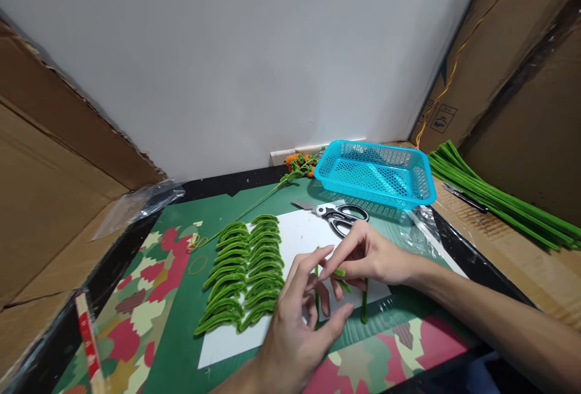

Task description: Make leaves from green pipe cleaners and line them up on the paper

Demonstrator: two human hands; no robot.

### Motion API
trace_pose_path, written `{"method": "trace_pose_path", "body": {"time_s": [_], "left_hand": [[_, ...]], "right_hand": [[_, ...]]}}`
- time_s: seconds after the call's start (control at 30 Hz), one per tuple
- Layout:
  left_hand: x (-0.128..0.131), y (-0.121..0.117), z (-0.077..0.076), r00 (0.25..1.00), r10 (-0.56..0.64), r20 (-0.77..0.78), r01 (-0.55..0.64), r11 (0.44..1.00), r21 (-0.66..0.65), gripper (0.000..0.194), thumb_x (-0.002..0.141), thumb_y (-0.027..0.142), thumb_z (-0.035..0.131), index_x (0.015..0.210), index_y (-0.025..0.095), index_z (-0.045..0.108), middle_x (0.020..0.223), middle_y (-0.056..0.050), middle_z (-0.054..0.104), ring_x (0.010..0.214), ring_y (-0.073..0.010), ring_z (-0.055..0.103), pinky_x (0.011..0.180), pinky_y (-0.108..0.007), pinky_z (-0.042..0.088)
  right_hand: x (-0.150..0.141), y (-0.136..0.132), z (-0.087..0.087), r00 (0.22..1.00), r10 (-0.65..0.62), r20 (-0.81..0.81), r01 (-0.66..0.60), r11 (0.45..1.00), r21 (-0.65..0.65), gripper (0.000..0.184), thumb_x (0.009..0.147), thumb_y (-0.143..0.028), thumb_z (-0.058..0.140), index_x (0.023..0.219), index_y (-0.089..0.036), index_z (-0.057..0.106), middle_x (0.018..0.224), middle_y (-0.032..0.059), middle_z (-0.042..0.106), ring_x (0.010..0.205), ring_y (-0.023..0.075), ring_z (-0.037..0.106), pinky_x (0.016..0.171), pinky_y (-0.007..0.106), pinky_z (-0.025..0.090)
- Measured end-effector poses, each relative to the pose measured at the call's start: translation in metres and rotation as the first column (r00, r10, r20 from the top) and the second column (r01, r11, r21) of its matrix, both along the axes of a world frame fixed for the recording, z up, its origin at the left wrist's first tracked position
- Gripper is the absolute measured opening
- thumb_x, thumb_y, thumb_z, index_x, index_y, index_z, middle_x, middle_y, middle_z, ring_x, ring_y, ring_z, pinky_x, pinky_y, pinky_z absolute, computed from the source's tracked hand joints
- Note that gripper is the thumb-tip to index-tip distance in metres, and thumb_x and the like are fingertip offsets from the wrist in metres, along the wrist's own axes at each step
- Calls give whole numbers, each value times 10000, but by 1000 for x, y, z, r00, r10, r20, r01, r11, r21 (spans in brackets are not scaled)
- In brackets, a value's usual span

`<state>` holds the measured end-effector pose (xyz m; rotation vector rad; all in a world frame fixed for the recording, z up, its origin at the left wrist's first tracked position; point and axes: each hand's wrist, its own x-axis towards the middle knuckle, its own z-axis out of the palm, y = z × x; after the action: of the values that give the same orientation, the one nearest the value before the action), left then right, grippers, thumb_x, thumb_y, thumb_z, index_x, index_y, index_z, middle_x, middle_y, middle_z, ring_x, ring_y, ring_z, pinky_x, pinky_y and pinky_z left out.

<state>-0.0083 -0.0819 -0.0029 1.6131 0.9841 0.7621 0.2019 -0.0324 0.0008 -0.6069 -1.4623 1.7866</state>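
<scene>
My right hand [370, 255] is closed in a pinch on a short green pipe cleaner [340, 273], whose ends show below its fingertips. Close beside it is my left hand [295, 321], its fingers curved and apart and the thumb spread away. Part of another green strip passes behind the left fingers, and one more green strip [365, 306] hangs or lies below the right hand; I cannot tell which. Left of the hands, many bent green pipe cleaner pieces [224, 282] lie in two columns, partly on a white sheet [227, 345].
Scissors [333, 212] lie behind my hands, near a blue basket [374, 194]. An orange-and-green fuzzy flower stem [295, 167] crosses the back. Long green pipe cleaners [499, 194] and a dark slim tool [465, 197] lie right. Rubber bands [198, 264] lie left. Cardboard [54, 121] stands either side.
</scene>
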Motion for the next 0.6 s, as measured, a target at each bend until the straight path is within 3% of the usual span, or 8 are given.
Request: {"method": "trace_pose_path", "body": {"time_s": [0.17,0.4,0.6], "left_hand": [[1,2,-1,999,39,13,-38,999,-38,563,987,375,705,1462,331,406,1035,-33,690,769,-150,628,627,-231,471],[-1,2,0,1000,18,6,-17,995,-94,464,1057,450,597,1458,339,392,843,41,554,740,-140,537,661,-249,415],[-4,3,3,998,-5,62,12,994,-108,414,1087,460,527,1456,307,419,929,0,601,786,-153,528,701,-259,406]], "right_hand": [[-3,0,3,999,-43,-16,45,995,85,260,825,-85,653,947,-142,876,641,9,689,573,87,548,562,203,419],[-2,4,2,994,-82,-78,88,994,67,236,798,-43,629,658,-123,800,636,-10,622,482,49,411,446,194,280],[1,3,4,999,-22,-41,26,995,99,196,889,-126,676,736,-118,797,708,14,651,534,67,445,501,208,337]]}}
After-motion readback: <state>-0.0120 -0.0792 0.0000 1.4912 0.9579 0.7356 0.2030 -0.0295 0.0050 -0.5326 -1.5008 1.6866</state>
